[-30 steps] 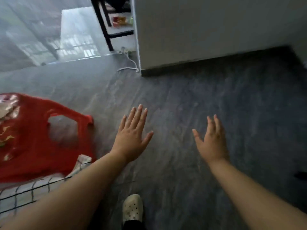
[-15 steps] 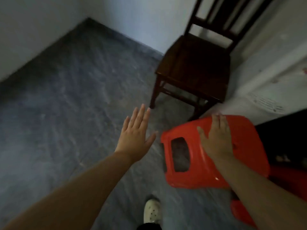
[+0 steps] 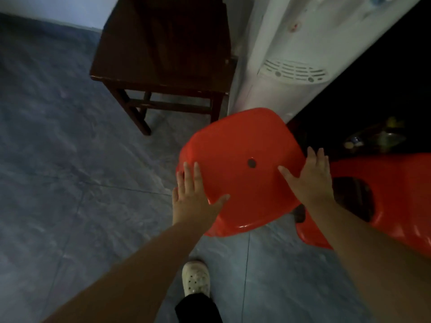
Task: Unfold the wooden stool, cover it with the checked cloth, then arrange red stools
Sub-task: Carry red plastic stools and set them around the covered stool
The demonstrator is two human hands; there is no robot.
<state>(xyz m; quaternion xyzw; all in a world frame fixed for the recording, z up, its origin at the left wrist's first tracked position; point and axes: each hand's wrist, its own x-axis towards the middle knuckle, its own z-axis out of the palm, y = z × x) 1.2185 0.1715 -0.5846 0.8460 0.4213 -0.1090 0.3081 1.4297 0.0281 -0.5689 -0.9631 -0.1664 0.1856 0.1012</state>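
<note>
A red plastic stool (image 3: 240, 159) fills the middle of the view, its square seat with a small centre hole turned up toward me. My left hand (image 3: 193, 197) grips the seat's left edge, thumb lying on top. On the seat's right edge sits my right hand (image 3: 312, 180), fingers curled over the rim. A second red stool (image 3: 396, 197) lies on its side at the right, partly behind my right forearm. The wooden stool and checked cloth are out of view.
A dark wooden chair (image 3: 163, 54) stands just beyond the stool. A white water dispenser (image 3: 293, 54) rises to its right, with a dark gap (image 3: 384, 94) beside it. Grey tiled floor (image 3: 58, 159) stretches to the left. My white shoe (image 3: 196, 278) is below.
The view swung right from the cloth-covered stool toward the chair. My right hand reached the red stool first; now both hands hold its seat, which has turned top-up toward me.
</note>
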